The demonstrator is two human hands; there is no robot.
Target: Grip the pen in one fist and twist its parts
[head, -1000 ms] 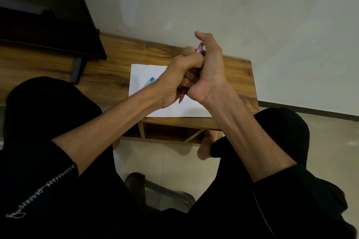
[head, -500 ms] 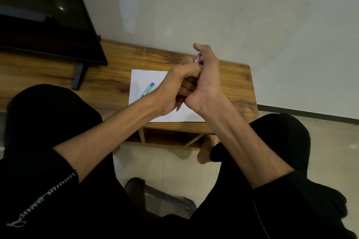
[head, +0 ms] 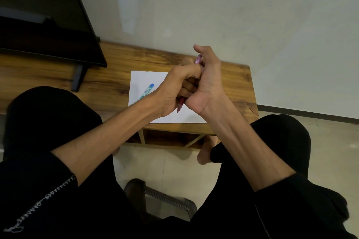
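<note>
The head camera looks down over a seated person's black-clad knees at a low wooden bench [head: 239, 85] set against a pale wall. Both forearms reach forward and meet above the bench. The left hand [head: 175, 87] is curled into a loose fist around the lower part of a pink pen [head: 180, 105], whose tip pokes out below the fist. The right hand [head: 206, 81] presses against the left, its fingers wrapped round the upper part of the same pen, with the thumb raised straight; the pen's top end shows just beside that thumb. The middle of the pen is hidden by the fingers, so exactly how each hand grips it is hard to tell.

Beneath the hands lies a white sheet of paper [head: 145, 79], flat on the bench and partly covered by the arms. A blue pen [head: 147, 90] rests on the sheet to the left, its lower end hidden behind the left wrist. A dark television screen [head: 48, 25] stands on the bench at far left. Under the bench edge a bare foot [head: 204, 153] rests on the tiled floor [head: 169, 167].
</note>
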